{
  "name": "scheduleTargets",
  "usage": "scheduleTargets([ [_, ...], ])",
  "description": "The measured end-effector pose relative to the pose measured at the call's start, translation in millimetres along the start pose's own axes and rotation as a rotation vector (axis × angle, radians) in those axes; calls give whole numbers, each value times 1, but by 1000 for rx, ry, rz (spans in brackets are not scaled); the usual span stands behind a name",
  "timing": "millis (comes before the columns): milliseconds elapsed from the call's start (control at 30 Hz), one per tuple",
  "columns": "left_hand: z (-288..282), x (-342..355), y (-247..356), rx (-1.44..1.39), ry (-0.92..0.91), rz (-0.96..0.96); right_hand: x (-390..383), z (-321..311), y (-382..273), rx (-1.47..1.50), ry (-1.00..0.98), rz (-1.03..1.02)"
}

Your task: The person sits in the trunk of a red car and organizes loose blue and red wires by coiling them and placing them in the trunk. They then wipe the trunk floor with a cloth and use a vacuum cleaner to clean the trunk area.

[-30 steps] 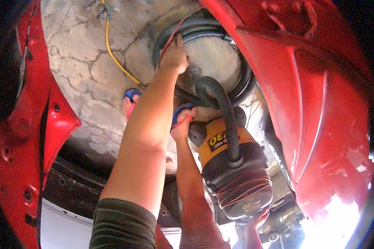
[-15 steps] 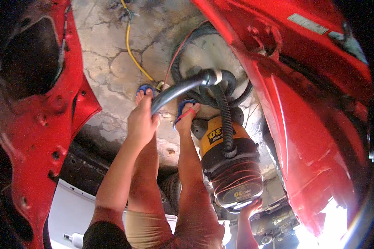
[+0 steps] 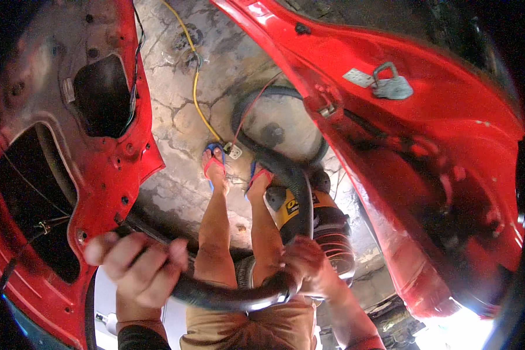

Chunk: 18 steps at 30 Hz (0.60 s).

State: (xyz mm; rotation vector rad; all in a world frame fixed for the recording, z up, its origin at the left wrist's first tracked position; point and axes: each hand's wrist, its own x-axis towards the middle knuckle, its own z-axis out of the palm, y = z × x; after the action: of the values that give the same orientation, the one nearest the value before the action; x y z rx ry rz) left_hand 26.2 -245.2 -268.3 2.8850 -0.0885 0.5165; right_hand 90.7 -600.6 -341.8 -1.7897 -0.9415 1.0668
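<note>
A curved black vacuum wand (image 3: 227,294) lies across in front of my lap. My left hand (image 3: 143,271), somewhat blurred, has its fingers wrapped round the wand's left end, close to the red door. Further right, my right hand (image 3: 306,262) grips the tube where the wand bends up into the black hose (image 3: 303,204). That hose runs away from me and loops on the floor. Just beyond my right hand stands a yellow and black shop vacuum (image 3: 335,242), with a thin cord wound round it and partly covered by the hose.
A red car door (image 3: 131,175) with open cut-outs and loose wires stands at the left. Red car bodywork (image 3: 385,175) rises at the right, with a grey padlock (image 3: 392,84) lying on it. A yellow cord (image 3: 199,111) meets a white socket (image 3: 234,151) on the cracked concrete floor (image 3: 175,122).
My left hand has come back toward me and left with the wand. My right hand has left the vacuum's body and taken hold of the tube. The view has shifted.
</note>
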Motion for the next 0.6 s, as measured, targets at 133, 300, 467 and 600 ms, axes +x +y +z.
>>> scheduleTargets([
  [133,10,46,-22,-35,347,-72,5,-34,-19,119,-24,53],
  [300,72,89,-12,-413,-7,-429,-39,2,-87,437,-223,-79],
  [467,73,92,35,-1555,135,-1279,-40,50,-106,543,-253,389],
  [600,75,78,16,-2184,561,-1678,-10,58,-108,479,-226,613],
])
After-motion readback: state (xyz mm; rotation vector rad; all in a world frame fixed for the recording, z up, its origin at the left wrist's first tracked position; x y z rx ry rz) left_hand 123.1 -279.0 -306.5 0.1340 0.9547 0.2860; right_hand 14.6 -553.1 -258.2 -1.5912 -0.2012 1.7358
